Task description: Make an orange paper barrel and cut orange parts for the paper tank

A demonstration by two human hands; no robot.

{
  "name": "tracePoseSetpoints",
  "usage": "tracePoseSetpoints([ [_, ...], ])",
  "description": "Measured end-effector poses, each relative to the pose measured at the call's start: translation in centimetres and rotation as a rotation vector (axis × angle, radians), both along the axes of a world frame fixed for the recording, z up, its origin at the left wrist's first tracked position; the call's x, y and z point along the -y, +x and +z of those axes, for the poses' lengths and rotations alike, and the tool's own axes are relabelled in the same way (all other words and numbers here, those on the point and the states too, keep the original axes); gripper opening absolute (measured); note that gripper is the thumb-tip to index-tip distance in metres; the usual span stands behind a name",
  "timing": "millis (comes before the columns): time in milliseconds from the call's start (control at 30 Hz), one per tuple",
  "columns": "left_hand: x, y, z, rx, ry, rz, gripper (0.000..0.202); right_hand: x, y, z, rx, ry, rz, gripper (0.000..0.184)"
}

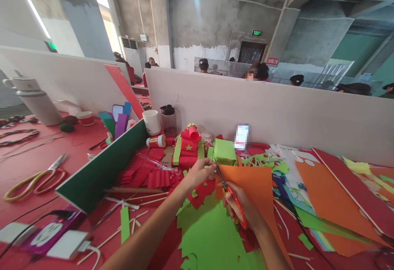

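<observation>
My right hand (238, 202) is closed round a pair of scissors (237, 210) with red-orange handles, its blades pointing up and left. Close to the blade tips, the fingers of my left hand (201, 172) are pinched together; what they hold, if anything, is too small to make out. Beneath the scissors lies a sheet of orange paper (257, 184). A large green paper (209, 225) with jagged cut edges spreads below both hands. Just beyond them stand a green paper-covered box (224, 152) and a red paper model (188, 147) with a star and green strips.
Folded red paper (158, 178) lies left, beside a dark green board (104, 171). A white cup (151, 122), a clear bottle (168, 120) and a phone (241, 136) stand along the partition (277, 110). Orange sheets (329, 204) and scraps lie right. Other scissors (40, 177) rest far left.
</observation>
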State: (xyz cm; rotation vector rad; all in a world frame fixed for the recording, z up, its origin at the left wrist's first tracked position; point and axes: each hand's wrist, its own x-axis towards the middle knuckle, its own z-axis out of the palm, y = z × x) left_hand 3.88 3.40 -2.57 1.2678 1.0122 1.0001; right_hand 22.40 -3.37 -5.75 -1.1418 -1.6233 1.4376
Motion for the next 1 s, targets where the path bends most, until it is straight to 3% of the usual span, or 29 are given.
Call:
tracePoseSetpoints([
  [300, -0.24, -0.04, -0.33, 0.004, -0.008, -0.006, 0.025, -0.02, -0.06, 0.09, 0.035, -0.003, -0.006, 0.063],
  [567, -0.53, -0.04, -0.65, 0.028, -0.001, -0.002, 0.029, -0.11, -0.08, -0.14, 0.002, -0.008, -0.013, 0.058],
  [1000, -0.38, -0.05, -0.34, 0.021, -0.012, 0.0, 0.031, -0.19, -0.2, -0.45, -0.019, -0.021, -0.026, 0.063],
])
